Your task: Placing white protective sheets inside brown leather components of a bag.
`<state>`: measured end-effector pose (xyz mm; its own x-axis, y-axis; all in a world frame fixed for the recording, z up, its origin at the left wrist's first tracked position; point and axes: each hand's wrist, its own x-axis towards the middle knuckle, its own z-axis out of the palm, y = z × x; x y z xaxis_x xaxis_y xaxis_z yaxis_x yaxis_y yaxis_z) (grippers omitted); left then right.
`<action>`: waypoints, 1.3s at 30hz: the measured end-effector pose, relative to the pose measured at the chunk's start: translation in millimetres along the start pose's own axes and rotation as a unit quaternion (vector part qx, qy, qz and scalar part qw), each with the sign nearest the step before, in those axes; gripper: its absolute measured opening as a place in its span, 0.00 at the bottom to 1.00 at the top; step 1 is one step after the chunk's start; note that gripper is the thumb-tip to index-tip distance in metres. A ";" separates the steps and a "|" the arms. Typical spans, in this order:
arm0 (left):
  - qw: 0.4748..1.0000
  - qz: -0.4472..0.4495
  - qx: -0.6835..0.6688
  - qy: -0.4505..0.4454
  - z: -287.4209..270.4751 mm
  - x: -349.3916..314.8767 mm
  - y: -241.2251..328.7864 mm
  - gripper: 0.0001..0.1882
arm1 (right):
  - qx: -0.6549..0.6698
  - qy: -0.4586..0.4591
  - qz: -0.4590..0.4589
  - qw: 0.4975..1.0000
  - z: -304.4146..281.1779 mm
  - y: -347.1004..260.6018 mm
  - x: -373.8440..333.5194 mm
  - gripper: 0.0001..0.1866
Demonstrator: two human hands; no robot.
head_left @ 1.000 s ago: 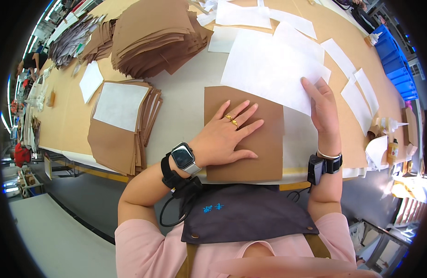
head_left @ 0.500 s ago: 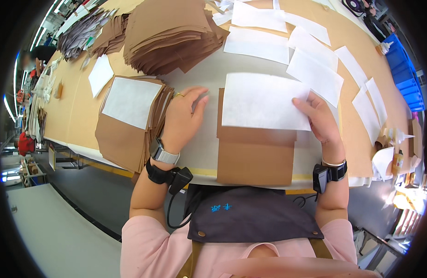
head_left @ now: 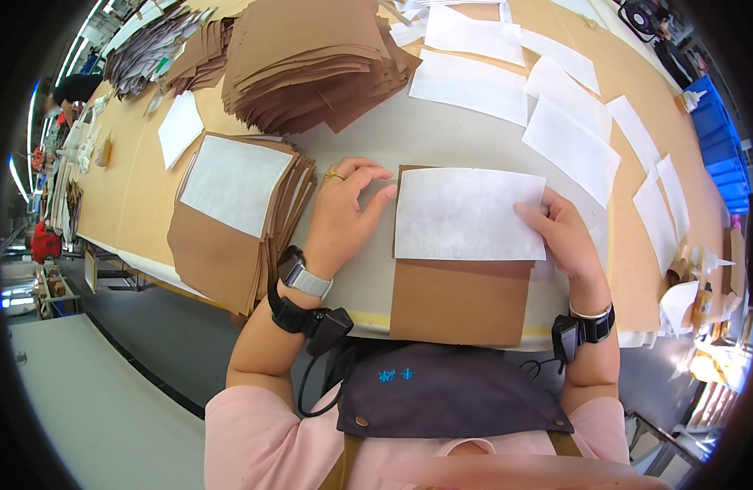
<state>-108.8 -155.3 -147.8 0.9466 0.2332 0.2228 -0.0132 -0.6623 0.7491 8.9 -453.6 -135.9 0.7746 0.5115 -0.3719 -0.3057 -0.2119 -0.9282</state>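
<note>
In front of me a brown sheet (head_left: 458,302) lies on the grey table covering, its lower edge close to the table's front edge. A white rectangular sheet (head_left: 470,214) covers its upper part. My right hand (head_left: 563,229) pinches the right edge of that white sheet, thumb on top and fingers underneath. Nothing is held in my left hand (head_left: 346,208); its fingers are bent but apart, just left of the sheets' upper left corner. Left of it stands a stack of brown sheets (head_left: 213,261) with a white sheet (head_left: 233,184) on top.
A tall pile of brown sheets (head_left: 303,57) rises at the back. Several loose white sheets (head_left: 568,151) spread over the right side of the table. Beyond are a blue crate (head_left: 718,135) and white-nozzled bottles (head_left: 707,261); another bottle (head_left: 105,153) stands far left.
The white sheet has come down and toward me onto the brown sheet, its edges now closer to lined up. My left hand has shifted right, nearer the sheets.
</note>
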 end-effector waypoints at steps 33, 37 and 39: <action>0.994 0.096 0.060 -0.004 8.0 0.0 -2.8 0.14 | -0.027 0.003 0.023 0.999 -0.9 0.1 1.3 0.20; 0.993 0.097 0.060 -0.004 9.0 -0.2 -3.4 0.13 | -0.014 0.005 0.019 1.000 1.4 -1.9 -0.2 0.20; 0.992 0.102 0.078 -0.008 9.3 0.2 -3.0 0.12 | -0.016 0.007 0.020 1.000 0.3 -1.8 -0.9 0.20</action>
<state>-105.5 -159.9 -155.8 0.9344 0.0724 0.3487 -0.1563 -0.7964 0.5842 8.6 -453.4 -134.0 0.7698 0.4913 -0.4075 -0.3184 -0.2578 -0.9122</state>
